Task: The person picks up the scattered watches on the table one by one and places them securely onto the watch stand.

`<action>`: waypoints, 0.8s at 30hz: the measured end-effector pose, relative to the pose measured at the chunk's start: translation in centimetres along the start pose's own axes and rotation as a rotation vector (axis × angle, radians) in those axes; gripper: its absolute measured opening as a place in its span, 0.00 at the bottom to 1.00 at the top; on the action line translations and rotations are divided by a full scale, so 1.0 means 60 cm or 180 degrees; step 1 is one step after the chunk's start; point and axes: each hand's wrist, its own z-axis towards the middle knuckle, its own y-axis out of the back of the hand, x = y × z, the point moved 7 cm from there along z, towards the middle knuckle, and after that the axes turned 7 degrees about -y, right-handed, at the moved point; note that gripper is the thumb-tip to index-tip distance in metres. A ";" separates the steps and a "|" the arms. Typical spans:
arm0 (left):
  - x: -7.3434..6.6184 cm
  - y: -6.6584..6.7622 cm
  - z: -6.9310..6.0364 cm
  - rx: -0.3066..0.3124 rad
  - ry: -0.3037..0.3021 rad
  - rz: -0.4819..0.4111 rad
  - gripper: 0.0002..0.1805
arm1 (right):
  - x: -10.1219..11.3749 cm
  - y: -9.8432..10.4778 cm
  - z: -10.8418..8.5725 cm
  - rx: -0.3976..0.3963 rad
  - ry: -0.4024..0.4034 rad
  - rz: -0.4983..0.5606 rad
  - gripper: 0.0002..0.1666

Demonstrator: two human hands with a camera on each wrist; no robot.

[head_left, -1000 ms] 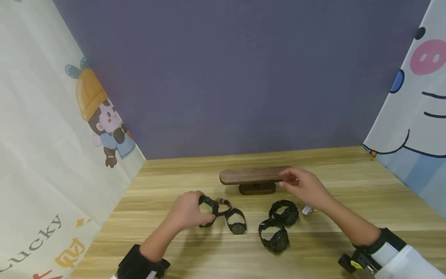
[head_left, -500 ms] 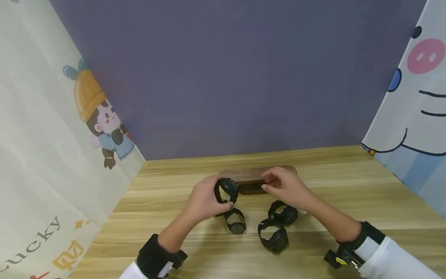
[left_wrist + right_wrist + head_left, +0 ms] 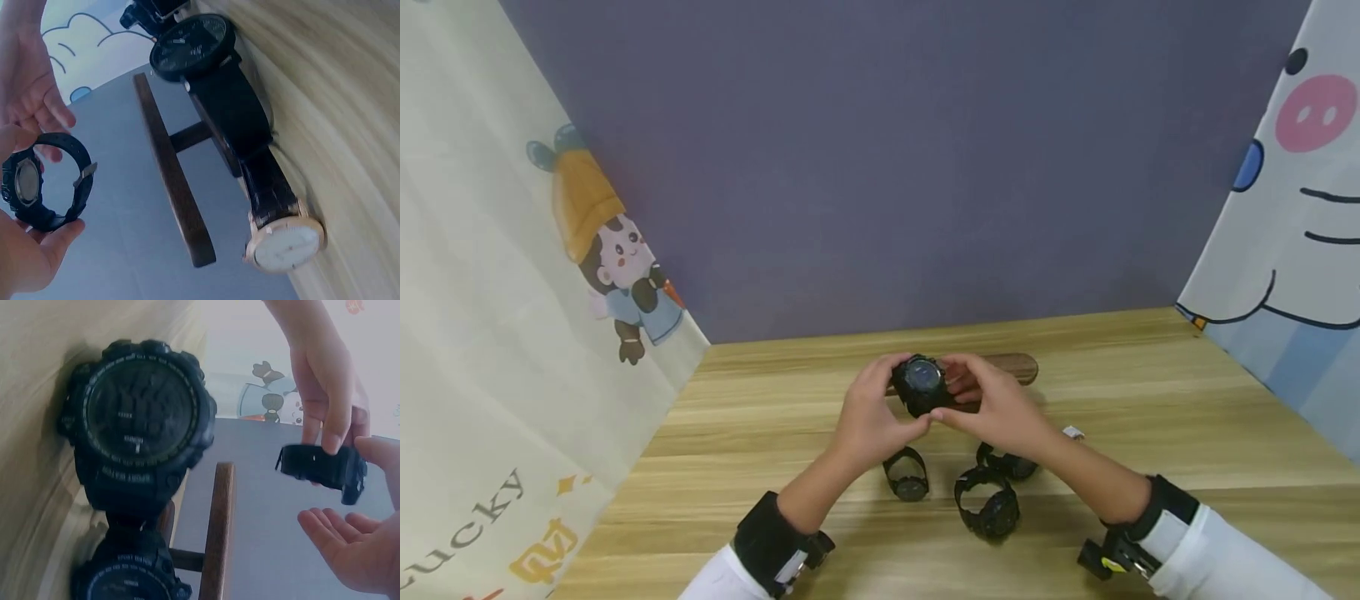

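Observation:
My left hand point(image 3: 874, 417) holds a black digital watch point(image 3: 922, 382) between thumb and fingers, above the dark wooden display stand point(image 3: 1015, 367). The watch's band is buckled into a loop, as the left wrist view shows. My right hand point(image 3: 996, 408) is at the watch's right side, fingers loosely extended; its thumb tip is by the watch's lower edge. In the left wrist view, a black-dial watch point(image 3: 194, 47) and a white-dial watch point(image 3: 287, 244) lie on the table. Two chunky black watches, one nearer point(image 3: 988, 504) and one farther point(image 3: 1011, 465), lie below my right hand.
The light wood table point(image 3: 775, 400) ends at a dark grey-blue back panel point(image 3: 880, 167). A small white tag point(image 3: 1072, 432) lies right of the watches. Printed cloths hang at the left point(image 3: 475, 292) and right point(image 3: 1300, 267).
My left hand has lifted the black watch off the table and carried it right and up, in front of the stand. My right hand has moved left to meet it.

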 end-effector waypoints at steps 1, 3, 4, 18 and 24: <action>-0.002 -0.002 0.000 -0.0030 -0.0038 -0.0013 0.39 | 0.001 -0.001 0.000 -0.0033 -0.0020 0.0034 0.38; -0.004 -0.005 0.000 -0.0076 -0.0089 -0.0021 0.37 | 0.002 -0.002 -0.001 -0.0096 -0.0060 0.0092 0.38; -0.005 -0.007 0.000 -0.0095 -0.0108 -0.0033 0.37 | 0.002 -0.002 -0.001 -0.0129 -0.0080 0.0109 0.37; -0.016 -0.015 -0.004 -0.0306 -0.0178 -0.0101 0.39 | 0.007 0.004 -0.011 -0.0498 -0.0048 0.0229 0.34; -0.020 -0.008 -0.004 -0.0478 -0.0266 0.0168 0.44 | 0.011 0.013 -0.017 -0.0683 0.0013 0.0280 0.35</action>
